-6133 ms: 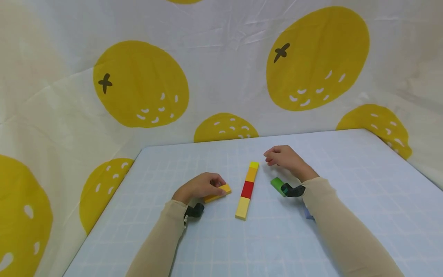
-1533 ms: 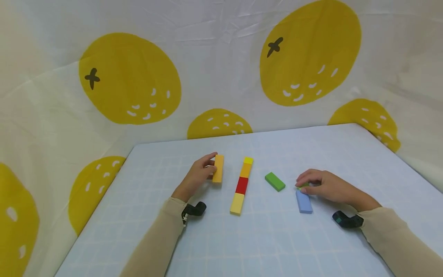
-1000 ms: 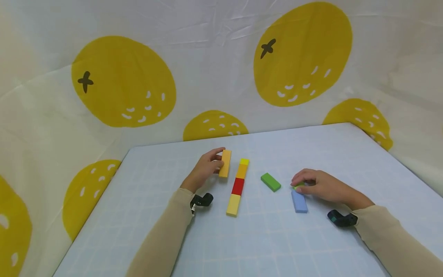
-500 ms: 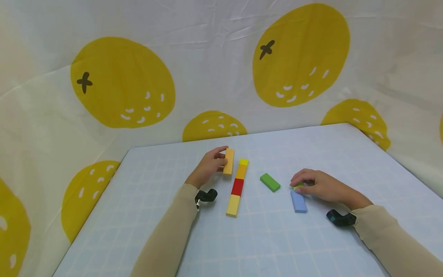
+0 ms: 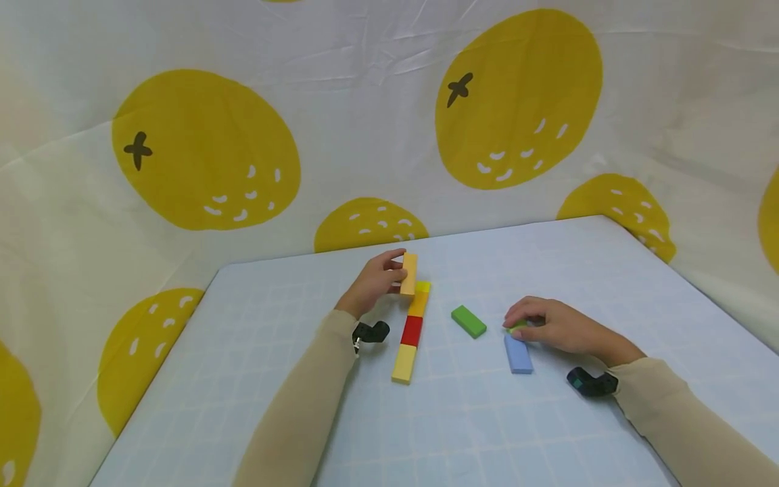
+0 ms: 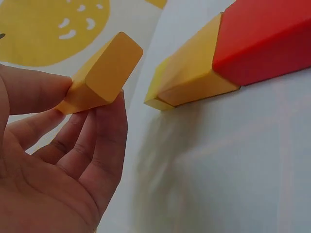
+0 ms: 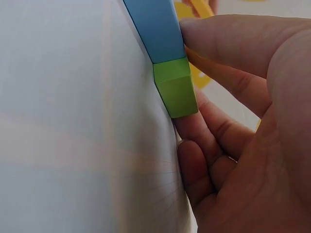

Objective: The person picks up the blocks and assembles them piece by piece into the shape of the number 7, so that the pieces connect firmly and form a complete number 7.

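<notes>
My left hand [image 5: 375,281] pinches an orange block [image 5: 409,274] between thumb and fingers, raised above the table near the far end of a row. The row runs from a small yellow block [image 5: 422,287] through an orange-yellow block [image 5: 417,304] and a red block [image 5: 411,331] to a pale yellow block [image 5: 404,364]. At the right, my right hand [image 5: 556,325] has thumb and fingers around a small light green block [image 7: 176,90]. That block sits against the end of a blue block [image 5: 518,354], and the thumb tip appears to touch the blue one.
A green block [image 5: 468,321] lies slanted between the row and the right hand. Everything rests on a pale blue table [image 5: 462,426] with a light grid. Behind it hangs a white curtain [image 5: 359,135] printed with large yellow fruit.
My left hand has lifted the orange block off the table and carried it right, toward the row's far end. The right hand went to the light green block, then stayed there.
</notes>
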Demonstrator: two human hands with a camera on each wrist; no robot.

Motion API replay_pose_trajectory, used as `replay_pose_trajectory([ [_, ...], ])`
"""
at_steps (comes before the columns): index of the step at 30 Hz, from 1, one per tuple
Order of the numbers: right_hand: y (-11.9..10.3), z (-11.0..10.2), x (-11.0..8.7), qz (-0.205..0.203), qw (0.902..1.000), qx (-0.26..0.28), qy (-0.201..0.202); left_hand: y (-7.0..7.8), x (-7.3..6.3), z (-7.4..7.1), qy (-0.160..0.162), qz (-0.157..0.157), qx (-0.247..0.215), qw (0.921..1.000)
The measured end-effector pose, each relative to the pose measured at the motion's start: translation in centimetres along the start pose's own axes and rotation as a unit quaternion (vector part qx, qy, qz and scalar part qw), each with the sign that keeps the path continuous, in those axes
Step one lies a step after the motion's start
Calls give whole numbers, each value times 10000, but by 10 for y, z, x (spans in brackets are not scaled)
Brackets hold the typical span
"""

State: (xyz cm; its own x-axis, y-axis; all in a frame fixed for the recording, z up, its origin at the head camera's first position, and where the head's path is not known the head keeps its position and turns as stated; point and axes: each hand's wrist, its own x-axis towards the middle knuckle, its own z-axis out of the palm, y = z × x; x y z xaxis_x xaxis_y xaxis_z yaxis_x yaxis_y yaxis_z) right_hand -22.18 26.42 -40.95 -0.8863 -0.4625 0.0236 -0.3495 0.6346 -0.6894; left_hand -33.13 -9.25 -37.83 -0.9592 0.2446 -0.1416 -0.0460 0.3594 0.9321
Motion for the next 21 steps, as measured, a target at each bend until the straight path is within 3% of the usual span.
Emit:
replay_pose_trajectory([
  [11,2,1,0,-50,9999,116,5,6,16,8,49,529,-10,9986],
  [21,-2,-1,-2,-200,9998,74,64,10,27,17,118,536,223,9982],
])
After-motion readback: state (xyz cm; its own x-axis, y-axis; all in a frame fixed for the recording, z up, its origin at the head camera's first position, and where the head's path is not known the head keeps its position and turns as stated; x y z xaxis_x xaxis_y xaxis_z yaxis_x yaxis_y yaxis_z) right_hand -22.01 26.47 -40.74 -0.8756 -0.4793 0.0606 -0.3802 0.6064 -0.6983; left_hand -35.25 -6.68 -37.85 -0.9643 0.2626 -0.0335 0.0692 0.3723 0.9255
